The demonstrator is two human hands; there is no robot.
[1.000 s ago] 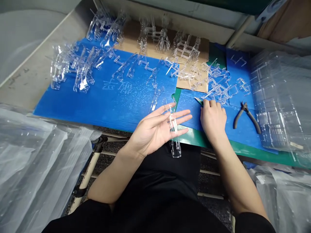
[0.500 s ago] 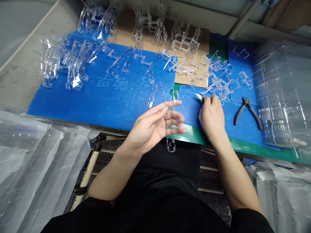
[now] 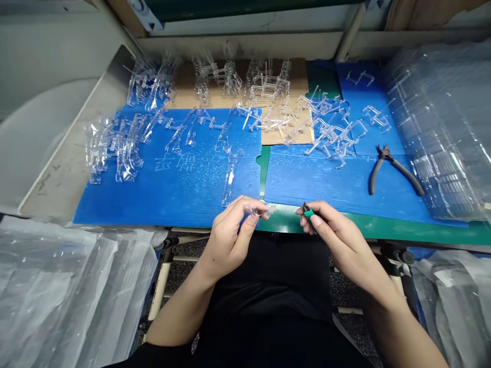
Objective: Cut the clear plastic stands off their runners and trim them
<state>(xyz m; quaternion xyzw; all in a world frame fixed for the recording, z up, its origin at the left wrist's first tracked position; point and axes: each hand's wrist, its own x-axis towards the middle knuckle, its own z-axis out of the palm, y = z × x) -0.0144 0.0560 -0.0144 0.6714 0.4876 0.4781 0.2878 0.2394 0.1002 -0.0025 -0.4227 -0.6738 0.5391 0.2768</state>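
Head view: the left hand [image 3: 228,237] is pinching a clear plastic part [image 3: 271,210] between thumb and bent fingers — over the green bench edge [image 3: 286,221] — while the right hand [image 3: 339,230], fingers curled, is gripping a small green tool [image 3: 309,214]; pliers [image 3: 406,176] are lying on blue sheeting [image 3: 326,186].

Clear piece [image 3: 270,210] mostly hidden by left hand [image 3: 230,237], shape unclear. Green tool [image 3: 309,213] partly covered by right hand [image 3: 341,232]. Right of hands, clear plastic stack [image 3: 441,138] cut by right edge. Left of hands, plastic sheeting [image 3: 46,286] cut by left and bottom edges.
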